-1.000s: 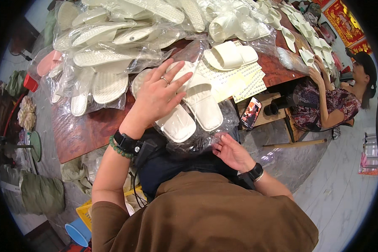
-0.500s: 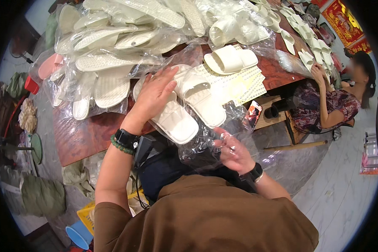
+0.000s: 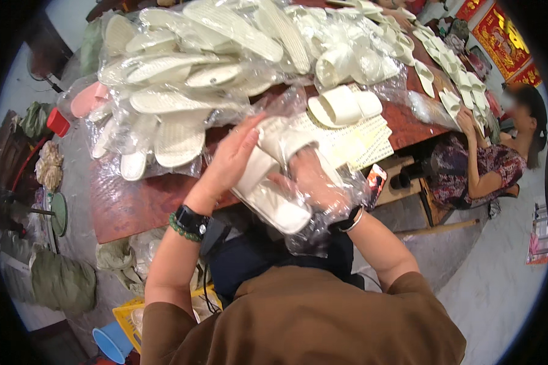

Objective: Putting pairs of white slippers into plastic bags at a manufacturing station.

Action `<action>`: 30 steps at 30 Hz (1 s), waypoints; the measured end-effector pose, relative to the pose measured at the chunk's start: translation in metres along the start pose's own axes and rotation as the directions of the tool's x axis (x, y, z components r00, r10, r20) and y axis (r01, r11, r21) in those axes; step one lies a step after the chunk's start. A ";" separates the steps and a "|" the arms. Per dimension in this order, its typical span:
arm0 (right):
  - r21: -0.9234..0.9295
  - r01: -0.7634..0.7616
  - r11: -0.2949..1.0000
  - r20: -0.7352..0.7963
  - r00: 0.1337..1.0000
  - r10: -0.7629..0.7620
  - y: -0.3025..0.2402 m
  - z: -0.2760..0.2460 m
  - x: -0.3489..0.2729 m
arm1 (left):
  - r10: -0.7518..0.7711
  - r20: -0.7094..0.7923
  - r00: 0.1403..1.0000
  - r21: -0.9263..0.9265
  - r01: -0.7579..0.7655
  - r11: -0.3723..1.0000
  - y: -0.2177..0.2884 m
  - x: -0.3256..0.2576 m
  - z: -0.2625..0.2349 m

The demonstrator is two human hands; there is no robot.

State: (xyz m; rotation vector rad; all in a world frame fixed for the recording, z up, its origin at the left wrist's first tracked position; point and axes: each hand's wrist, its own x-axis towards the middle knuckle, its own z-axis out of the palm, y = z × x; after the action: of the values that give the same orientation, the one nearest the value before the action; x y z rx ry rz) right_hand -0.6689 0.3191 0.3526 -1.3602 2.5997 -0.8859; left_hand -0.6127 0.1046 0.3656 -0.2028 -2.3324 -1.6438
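Observation:
A pair of white slippers is held above the edge of the reddish wooden table, partly inside a clear plastic bag. My left hand presses flat against the left side of the slippers. On the pair's right side, my right hand sits inside the bag, gripping the slippers through the film. Both wrists wear a watch or bracelet.
Piles of bagged white slippers cover the back of the table. One unbagged pair lies on a sheet of white stickers. A phone sits on a low stool. Another person sits at the right, handling slippers.
The slippers have been lifted off the table toward me. My right hand rose from my lap and went into the plastic bag, which now wraps the near end of the pair.

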 end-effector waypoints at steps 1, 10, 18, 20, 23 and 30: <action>-0.039 0.030 0.999 0.001 1.000 -0.030 0.007 0.005 0.005 | 0.000 0.010 1.000 -0.002 0.000 1.000 0.002 0.000 0.001; -0.073 0.141 0.987 0.023 0.990 -0.140 0.033 0.029 0.000 | -0.270 0.080 0.960 0.309 0.234 0.922 -0.013 -0.008 -0.014; -0.054 0.269 0.962 0.179 0.950 -0.256 0.020 -0.010 -0.039 | -0.289 0.050 0.956 0.117 0.282 0.952 -0.013 -0.023 -0.010; -0.071 0.298 0.952 0.139 0.948 -0.286 0.010 -0.023 -0.040 | -0.330 -0.072 0.941 0.106 0.336 0.936 0.015 -0.025 -0.001; -0.055 0.311 0.949 0.130 0.944 -0.302 0.002 -0.039 -0.037 | -0.399 -0.075 0.914 0.102 0.405 0.908 0.020 -0.025 0.002; -0.001 0.308 0.951 0.268 0.917 -0.297 0.014 -0.063 -0.066 | -0.225 -0.443 0.868 0.231 0.353 0.907 -0.002 -0.030 -0.004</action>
State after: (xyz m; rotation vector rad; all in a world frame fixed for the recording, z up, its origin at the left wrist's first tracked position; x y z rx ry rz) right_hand -0.6597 0.4051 0.3844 -1.7905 2.2576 -0.6251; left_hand -0.5842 0.1015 0.3559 0.5374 -2.3149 -1.2521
